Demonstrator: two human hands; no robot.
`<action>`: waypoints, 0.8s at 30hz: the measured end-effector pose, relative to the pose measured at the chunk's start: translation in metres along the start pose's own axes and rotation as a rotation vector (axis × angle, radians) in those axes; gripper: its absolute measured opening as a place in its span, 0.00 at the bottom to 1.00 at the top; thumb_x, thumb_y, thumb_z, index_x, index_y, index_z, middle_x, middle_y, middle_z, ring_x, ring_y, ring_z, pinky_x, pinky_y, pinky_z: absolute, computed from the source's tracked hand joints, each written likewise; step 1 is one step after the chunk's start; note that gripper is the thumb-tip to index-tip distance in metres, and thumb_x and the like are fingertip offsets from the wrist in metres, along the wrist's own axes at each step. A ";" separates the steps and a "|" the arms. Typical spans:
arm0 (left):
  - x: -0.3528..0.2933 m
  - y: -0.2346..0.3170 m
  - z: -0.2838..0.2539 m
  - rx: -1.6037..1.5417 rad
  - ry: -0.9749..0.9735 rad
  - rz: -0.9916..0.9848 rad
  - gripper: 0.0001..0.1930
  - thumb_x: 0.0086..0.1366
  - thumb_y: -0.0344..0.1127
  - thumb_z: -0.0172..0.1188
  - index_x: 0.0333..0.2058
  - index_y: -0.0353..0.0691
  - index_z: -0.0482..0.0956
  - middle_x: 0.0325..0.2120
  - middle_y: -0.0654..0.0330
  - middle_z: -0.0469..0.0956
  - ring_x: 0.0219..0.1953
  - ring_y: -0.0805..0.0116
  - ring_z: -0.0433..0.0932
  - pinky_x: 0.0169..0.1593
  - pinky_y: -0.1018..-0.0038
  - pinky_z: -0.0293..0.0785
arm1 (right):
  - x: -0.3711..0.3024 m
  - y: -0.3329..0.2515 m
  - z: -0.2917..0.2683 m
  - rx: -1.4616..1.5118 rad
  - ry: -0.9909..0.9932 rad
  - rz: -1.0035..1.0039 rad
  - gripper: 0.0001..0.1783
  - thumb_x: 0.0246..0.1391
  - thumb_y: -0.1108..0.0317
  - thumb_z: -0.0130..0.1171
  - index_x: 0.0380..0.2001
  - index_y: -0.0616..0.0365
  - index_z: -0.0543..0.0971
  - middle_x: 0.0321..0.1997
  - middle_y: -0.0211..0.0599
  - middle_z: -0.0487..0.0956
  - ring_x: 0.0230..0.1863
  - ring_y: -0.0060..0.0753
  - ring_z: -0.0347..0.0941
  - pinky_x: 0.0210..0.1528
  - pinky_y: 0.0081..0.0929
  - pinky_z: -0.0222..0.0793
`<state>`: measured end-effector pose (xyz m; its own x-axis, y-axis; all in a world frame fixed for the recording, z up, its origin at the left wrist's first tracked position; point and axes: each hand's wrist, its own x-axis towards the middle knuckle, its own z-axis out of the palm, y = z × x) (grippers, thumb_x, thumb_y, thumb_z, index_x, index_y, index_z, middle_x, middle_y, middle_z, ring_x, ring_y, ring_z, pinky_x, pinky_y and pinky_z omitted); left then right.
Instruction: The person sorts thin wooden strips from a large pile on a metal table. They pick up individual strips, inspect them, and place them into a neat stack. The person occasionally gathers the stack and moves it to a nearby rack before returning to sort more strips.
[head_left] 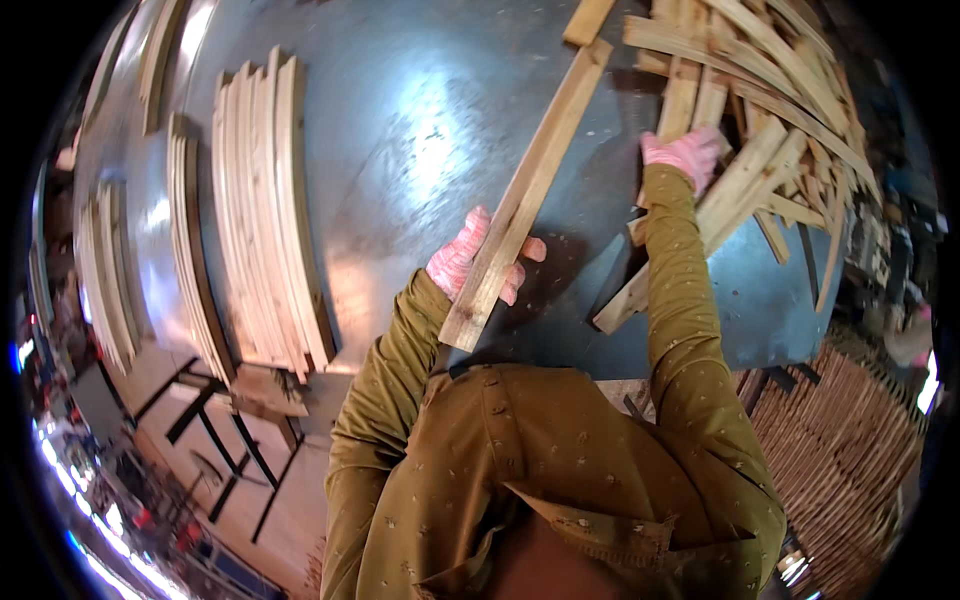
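Olive-brown shirt front [545, 425] nearest. Left gloved hand [462, 255] wraps near part of pale plank [550, 150], slanting away over blue-grey table [370, 200]. Right gloved hand [688, 155] at jumbled wood pile [680, 95]; cannot tell if fingers grip. Hold nearer middle, probably steadier; lift, don't drag, lest pile slide. Plank straight, narrow, tan, grain-streaked.

We wear 2 gloves [455, 258], pink with paler streaks, on our left hand and right hand [687, 157]. Our 2 long sleeves [686, 300] are olive-mustard, creased and sprinkled with small pale motifs. Our matching shirt [590, 420] looks browner in front, with 1 stitched placket [500, 420] and loose folds.
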<state>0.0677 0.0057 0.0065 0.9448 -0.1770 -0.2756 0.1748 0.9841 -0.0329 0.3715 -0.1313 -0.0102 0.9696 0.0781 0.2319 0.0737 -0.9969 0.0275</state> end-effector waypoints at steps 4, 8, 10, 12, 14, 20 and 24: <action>-0.050 -0.002 0.012 0.310 0.277 0.013 0.41 0.61 0.66 0.54 0.61 0.40 0.61 0.38 0.48 0.77 0.29 0.64 0.80 0.24 0.67 0.81 | 0.004 -0.023 -0.024 0.176 -0.406 0.199 0.53 0.36 0.56 0.67 0.65 0.56 0.53 0.59 0.56 0.67 0.58 0.57 0.68 0.62 0.47 0.64; -0.112 -0.014 0.026 0.545 0.499 0.323 0.35 0.67 0.57 0.53 0.64 0.42 0.58 0.29 0.55 0.78 0.22 0.67 0.77 0.22 0.74 0.77 | -0.089 0.009 -0.044 0.842 -0.557 0.138 0.54 0.41 0.64 0.62 0.70 0.52 0.47 0.64 0.57 0.64 0.57 0.53 0.69 0.59 0.45 0.67; -0.136 -0.018 -0.018 0.245 0.252 0.553 0.33 0.68 0.46 0.56 0.67 0.42 0.55 0.27 0.58 0.78 0.18 0.68 0.77 0.19 0.78 0.75 | -0.141 0.028 -0.053 0.807 -0.607 0.087 0.52 0.43 0.69 0.59 0.71 0.45 0.46 0.64 0.50 0.66 0.54 0.45 0.70 0.50 0.44 0.72; -0.152 -0.005 -0.026 0.925 0.747 0.728 0.31 0.68 0.39 0.55 0.67 0.45 0.55 0.37 0.50 0.78 0.32 0.60 0.81 0.32 0.67 0.81 | -0.200 0.060 -0.026 1.256 -0.774 0.386 0.49 0.47 0.75 0.56 0.71 0.36 0.48 0.61 0.37 0.68 0.48 0.33 0.71 0.39 0.38 0.74; -0.152 0.010 -0.028 1.594 1.155 0.696 0.31 0.67 0.36 0.55 0.67 0.47 0.56 0.44 0.46 0.76 0.41 0.55 0.80 0.43 0.63 0.79 | -0.255 0.092 -0.009 1.516 -0.889 0.444 0.47 0.49 0.80 0.54 0.69 0.30 0.52 0.57 0.26 0.69 0.41 0.25 0.69 0.32 0.28 0.72; -0.176 0.046 -0.030 2.456 1.792 0.831 0.33 0.61 0.36 0.61 0.63 0.37 0.60 0.45 0.40 0.74 0.43 0.48 0.76 0.46 0.58 0.75 | -0.243 0.077 -0.052 1.696 -1.405 0.235 0.40 0.42 0.82 0.61 0.61 0.51 0.64 0.54 0.32 0.71 0.48 0.32 0.72 0.48 0.33 0.74; -0.144 0.034 -0.013 2.238 1.507 0.853 0.33 0.61 0.40 0.62 0.62 0.34 0.62 0.47 0.41 0.74 0.47 0.49 0.74 0.50 0.61 0.73 | -0.228 0.042 -0.095 1.907 -1.656 0.120 0.41 0.41 0.68 0.64 0.61 0.62 0.63 0.57 0.41 0.70 0.55 0.40 0.71 0.65 0.47 0.63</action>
<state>-0.0657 0.0651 0.0321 0.4977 0.8472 0.1857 0.7737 -0.5304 0.3465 0.1313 -0.1905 0.0300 0.2485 0.8807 -0.4033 -0.8121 -0.0376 -0.5824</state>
